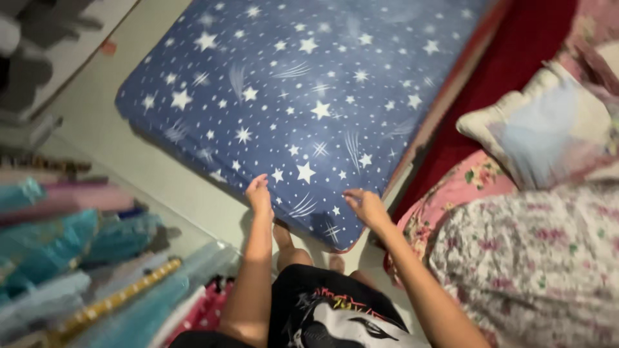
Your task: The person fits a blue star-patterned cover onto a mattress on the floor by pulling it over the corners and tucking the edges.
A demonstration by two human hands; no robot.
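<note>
Both hands rest on the near edge of a dark blue mattress (pixel 303 96) with white stars, lying on the pale floor (pixel 155 174). The left hand (pixel 260 193) curls its fingers together on the cover; the right hand (pixel 365 205) lies flat, fingers loosely spread. Floral pillows (pixel 548 129) sit right.
</note>
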